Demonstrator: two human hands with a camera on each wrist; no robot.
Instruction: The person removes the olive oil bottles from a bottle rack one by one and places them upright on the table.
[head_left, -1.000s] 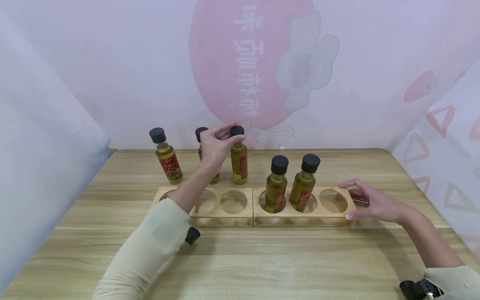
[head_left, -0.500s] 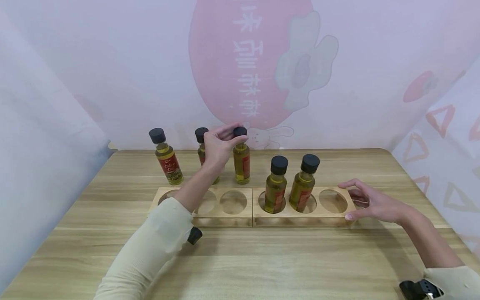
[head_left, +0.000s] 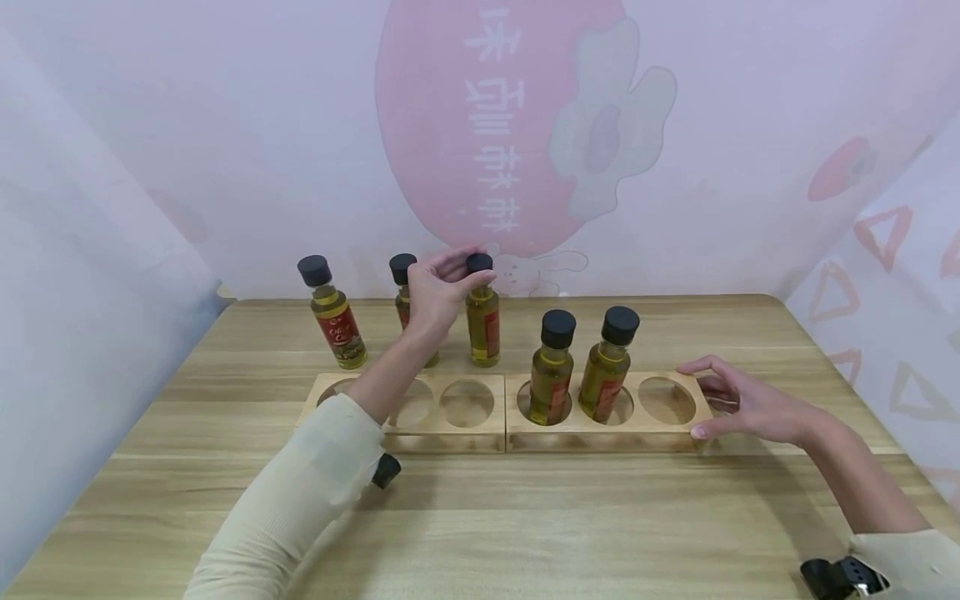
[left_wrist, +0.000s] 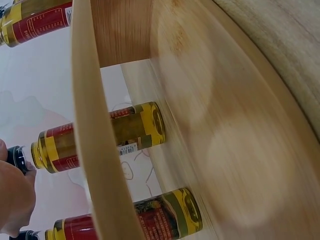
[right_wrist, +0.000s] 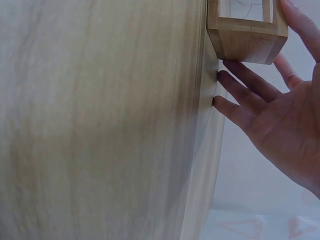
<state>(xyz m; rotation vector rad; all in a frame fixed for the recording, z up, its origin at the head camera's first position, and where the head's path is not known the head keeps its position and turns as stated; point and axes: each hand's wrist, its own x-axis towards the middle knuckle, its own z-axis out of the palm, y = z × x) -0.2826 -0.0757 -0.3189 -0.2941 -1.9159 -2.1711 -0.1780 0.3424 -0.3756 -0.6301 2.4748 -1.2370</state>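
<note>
My left hand (head_left: 441, 293) pinches the black cap of an olive oil bottle (head_left: 483, 329) between thumb and fingers. This bottle stands upright on the table behind a wooden rack (head_left: 429, 442) with round holes. Partly hidden by that hand is a second bottle (head_left: 402, 268); a third bottle (head_left: 339, 327) stands farther left. At the right end, my right hand (head_left: 753, 406) grips the second wooden rack (head_left: 600, 442), thumb at the front and index finger at the back corner. Two of its holes hold bottles (head_left: 551, 385) (head_left: 604, 371); its right hole is vacant.
Both racks stand end to end across the wooden table (head_left: 570, 525). My left forearm (head_left: 315, 475) crosses over the left rack and hides part of it. A printed cloth backdrop (head_left: 300, 125) rises close behind the table's back edge.
Between the first and second frames my left hand and the bottle under it shifted slightly right, and both have stayed there since. My right hand holds its place on the rack.
</note>
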